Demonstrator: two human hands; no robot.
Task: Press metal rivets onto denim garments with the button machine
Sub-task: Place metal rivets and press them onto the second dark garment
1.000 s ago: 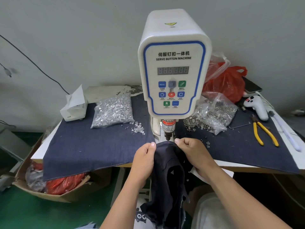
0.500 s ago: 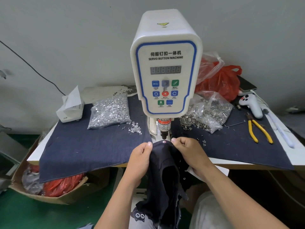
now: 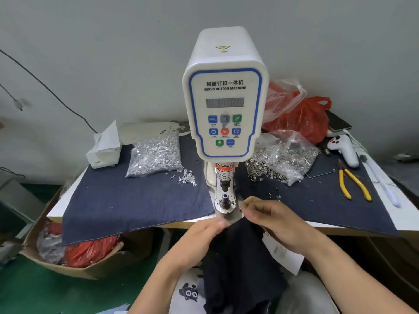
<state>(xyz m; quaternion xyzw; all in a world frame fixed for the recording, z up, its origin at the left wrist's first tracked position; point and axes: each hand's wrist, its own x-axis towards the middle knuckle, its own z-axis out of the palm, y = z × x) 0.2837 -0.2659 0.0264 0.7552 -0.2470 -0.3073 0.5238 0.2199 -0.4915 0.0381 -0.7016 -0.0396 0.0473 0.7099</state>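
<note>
The white servo button machine stands at the table's middle, its lower die bare and uncovered under the punch. A dark denim garment hangs below the table edge in front of the die. My left hand pinches the garment's top edge on the left. My right hand pinches its top edge on the right, just in front of the die base. A bag of silver rivets lies left of the machine and a bag of metal rings lies right of it.
Blue denim cloth covers the table. Loose rivets lie near the machine. Yellow pliers, a white controller, a red plastic bag and a tissue box sit around. A cardboard box stands on the floor at left.
Both hands have pulled the garment's edge back off the die toward me, so the die now shows bare. The view has shifted slightly.
</note>
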